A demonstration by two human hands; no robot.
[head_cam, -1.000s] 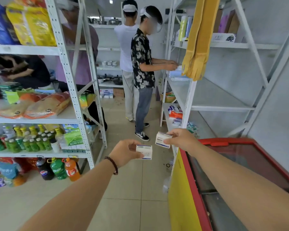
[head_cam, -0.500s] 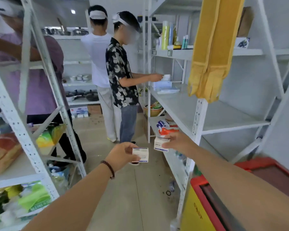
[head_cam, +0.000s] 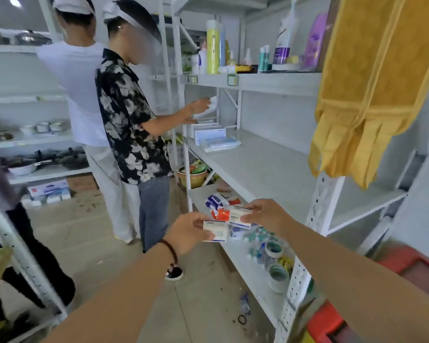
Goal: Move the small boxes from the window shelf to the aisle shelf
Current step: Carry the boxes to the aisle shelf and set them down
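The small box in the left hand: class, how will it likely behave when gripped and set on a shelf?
The box looks like thin printed card, so it is probably light and could dent if squeezed. The left hand holds it by its edges, which suggests it is fairly stiff. Its flat faces should let it sit steady rather than roll.

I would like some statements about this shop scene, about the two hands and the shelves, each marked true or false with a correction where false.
1. Each hand holds a small box. True: the left hand grips one small box, the right hand another small box.
2. The left wrist is bare. False: it wears a dark bead bracelet.
3. A yellow cloth hangs at the shelf's near corner. True.
4. The middle shelf is packed full near the hands. False: its near part is bare; flat packs lie at its far end.
5. The aisle holds nobody else. False: a person in a patterned shirt stands at the shelf.
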